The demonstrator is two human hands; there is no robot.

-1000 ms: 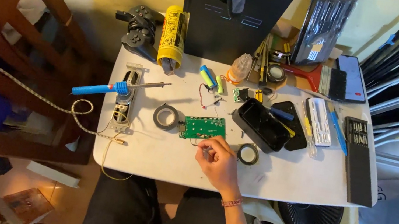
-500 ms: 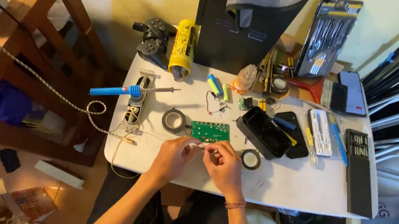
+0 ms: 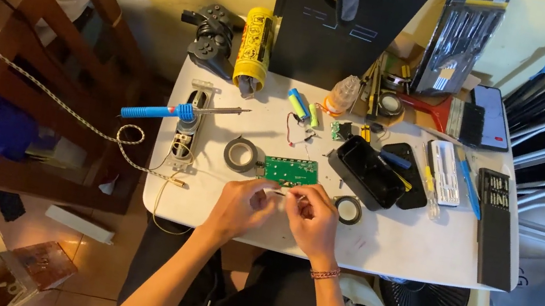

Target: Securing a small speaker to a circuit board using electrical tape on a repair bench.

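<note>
Head view: our left hand [image 3: 242,204] and right hand [image 3: 310,216] pinch together over something too small to identify, just below the green rectangular circuit board [image 3: 291,171] on the white desk [image 3: 406,244]; steady fingertip work seems called for.

Counter clutter, rear half.
Blue-handled soldering iron [image 3: 175,112] left; yellow can [image 3: 255,49] lying beside black game controller [image 3: 214,31]; screwdriver set [image 3: 495,226] right edge.

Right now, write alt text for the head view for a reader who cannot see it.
Seen from above, a left hand and right hand meet over a white table, fingertips pinching something too small to identify, just below a green circuit board. A blue-handled soldering iron, tape rolls and a black tray lie around.
</note>
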